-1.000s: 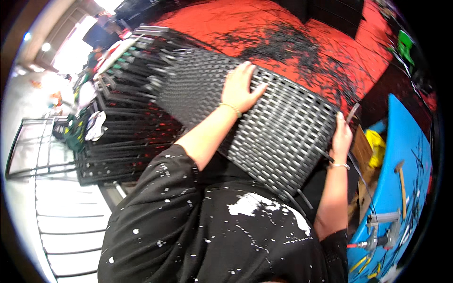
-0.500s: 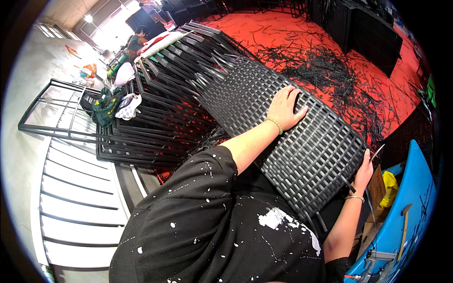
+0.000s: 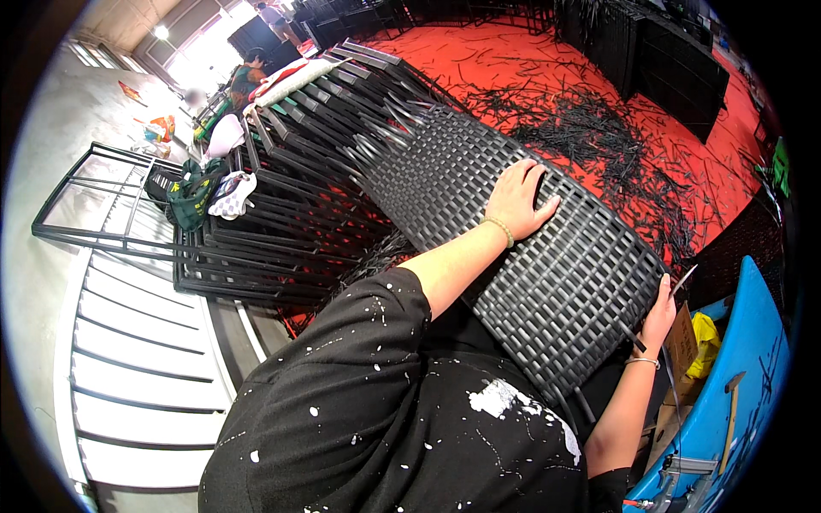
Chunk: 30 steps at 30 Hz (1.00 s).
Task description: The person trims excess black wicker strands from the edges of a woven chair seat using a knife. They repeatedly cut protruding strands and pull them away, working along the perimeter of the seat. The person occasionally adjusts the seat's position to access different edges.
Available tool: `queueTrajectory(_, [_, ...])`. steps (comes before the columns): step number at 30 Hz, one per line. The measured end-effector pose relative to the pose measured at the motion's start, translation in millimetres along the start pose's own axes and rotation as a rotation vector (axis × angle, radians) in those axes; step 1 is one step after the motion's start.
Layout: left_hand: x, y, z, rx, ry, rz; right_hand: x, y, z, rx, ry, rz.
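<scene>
A black woven plastic-rattan panel [image 3: 556, 299] slants across my lap, with loose strip ends fanning out at its far left end. My left hand [image 3: 517, 201] lies flat on the weave, open, its thumb spread from the fingers. At the right edge my right hand [image 3: 658, 312] is closed around the panel's rim, the thumb along the edge and most fingers hidden. A thin, pointed, light-grey piece [image 3: 684, 278] sticks out beside that hand; whether it is a strip end or a tool cannot be told. Short strip ends [image 3: 585, 405] hang off the near edge.
Stacked black metal frames [image 3: 274, 248] stand left, carrying bags [image 3: 192, 192] and cloth. Cut strips [image 3: 599, 141] litter the red floor [image 3: 513, 43]. On the right are a blue curved panel [image 3: 753, 342], a hammer [image 3: 731, 419] and a yellow bag [image 3: 703, 342]. A person [image 3: 248, 79] is farther back.
My left hand has shifted very slightly on the weave. My right hand keeps its place at the rim, and the panel has hardly moved.
</scene>
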<state>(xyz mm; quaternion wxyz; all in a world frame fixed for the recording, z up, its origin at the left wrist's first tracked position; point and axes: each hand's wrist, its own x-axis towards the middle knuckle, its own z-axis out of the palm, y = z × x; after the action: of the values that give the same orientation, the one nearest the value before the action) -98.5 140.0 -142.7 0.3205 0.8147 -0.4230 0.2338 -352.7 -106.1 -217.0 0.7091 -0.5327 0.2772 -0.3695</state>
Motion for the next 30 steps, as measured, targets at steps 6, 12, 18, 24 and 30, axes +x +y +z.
queueTrajectory(6, [-0.8, -1.1, 1.2, -0.004, -0.004, -0.007, -7.4, -13.0, 10.5, 0.006, 0.031, 0.027])
queueTrajectory(12, [0.1, -1.1, 1.6, -0.028, -0.03, -0.02, -9.7, -15.0, 13.5, 0.005, 0.062, -0.003])
queueTrajectory(18, [-0.6, -1.2, 2.8, 0.004, 0.01, 0.004, -8.2, -13.5, 12.5, -0.014, 0.066, -0.014])
queueTrajectory(24, [-0.1, -0.8, 3.3, 0.009, 0.025, 0.014, -8.7, -15.4, 16.0, -0.052, 0.081, -0.037])
queueTrajectory(30, [-0.7, -2.7, 2.3, 0.026, 0.026, 0.017, -8.6, -15.7, 17.4, -0.054, 0.061, -0.038])
